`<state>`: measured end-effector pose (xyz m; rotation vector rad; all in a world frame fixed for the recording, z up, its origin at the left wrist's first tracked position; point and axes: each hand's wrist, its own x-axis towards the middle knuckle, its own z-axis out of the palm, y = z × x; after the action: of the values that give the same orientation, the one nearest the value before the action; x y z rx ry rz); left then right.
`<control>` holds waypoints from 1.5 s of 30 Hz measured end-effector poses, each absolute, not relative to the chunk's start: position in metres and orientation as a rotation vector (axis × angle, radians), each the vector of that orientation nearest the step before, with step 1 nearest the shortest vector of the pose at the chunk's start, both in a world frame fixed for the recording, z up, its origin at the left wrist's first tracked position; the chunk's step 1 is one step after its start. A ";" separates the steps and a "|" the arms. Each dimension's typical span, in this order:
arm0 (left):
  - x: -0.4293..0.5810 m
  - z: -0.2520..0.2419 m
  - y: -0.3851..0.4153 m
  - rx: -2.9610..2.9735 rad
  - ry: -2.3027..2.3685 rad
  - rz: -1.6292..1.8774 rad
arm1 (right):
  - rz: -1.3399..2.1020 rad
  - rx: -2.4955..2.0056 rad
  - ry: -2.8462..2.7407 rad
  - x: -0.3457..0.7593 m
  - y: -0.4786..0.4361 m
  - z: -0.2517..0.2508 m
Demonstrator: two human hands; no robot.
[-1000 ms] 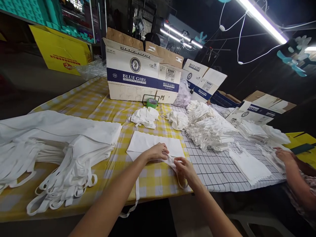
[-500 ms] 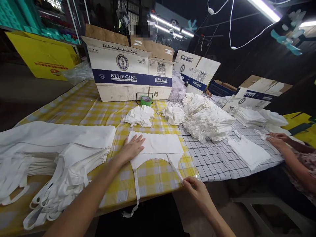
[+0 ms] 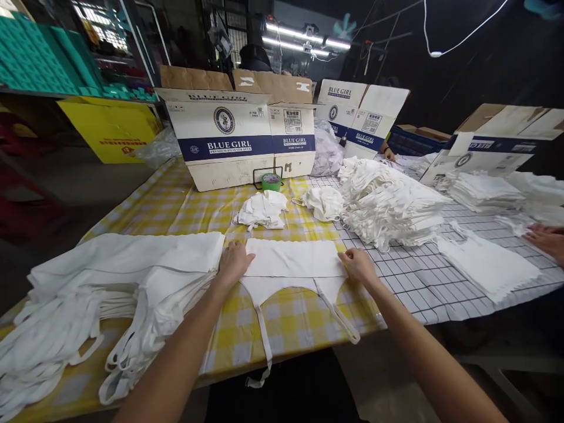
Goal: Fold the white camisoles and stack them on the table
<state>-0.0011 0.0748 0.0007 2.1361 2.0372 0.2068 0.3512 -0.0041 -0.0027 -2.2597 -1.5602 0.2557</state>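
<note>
A white strappy camisole [image 3: 295,258] lies flat on the yellow checked cloth, its straps pointing toward me; one strap hangs over the table edge. At its upper left edge, my left hand [image 3: 235,262] is closed with the thumb against the fabric. The fingers of my right hand [image 3: 359,264] pinch the opposite side edge. Beside my left forearm rests a thick stack of white camisoles [image 3: 132,252] with many loose straps. Beyond the single piece sit two small crumpled white garments [image 3: 263,210].
Behind stand white and blue cartons [image 3: 229,141] and a roll of green tape [image 3: 271,182]. A tall heap of white garments [image 3: 392,202] lies on the grid cloth [image 3: 379,282]. At far right, another person's hand [image 3: 546,239] is near a white garment pile [image 3: 489,264].
My right hand has left the strap end and moved up to the camisole's right edge. My left hand has slid off the fabric's top to its left edge. The view has shifted left.
</note>
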 end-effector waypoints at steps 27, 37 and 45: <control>0.003 -0.025 0.009 2.409 1.769 0.260 | 0.310 -1.732 -2.184 0.292 -0.178 -0.015; 0.035 -0.006 -0.046 2.495 1.346 0.180 | 1.656 -1.288 -1.413 0.153 -0.194 -0.061; 0.025 -0.015 -0.057 2.542 1.310 0.163 | 1.019 -1.614 -1.943 0.196 -0.260 -0.028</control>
<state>0.0248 -0.0566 -0.0154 2.5425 1.3097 0.1635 0.1964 -0.2598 -0.0283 -1.6141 -1.9430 1.0187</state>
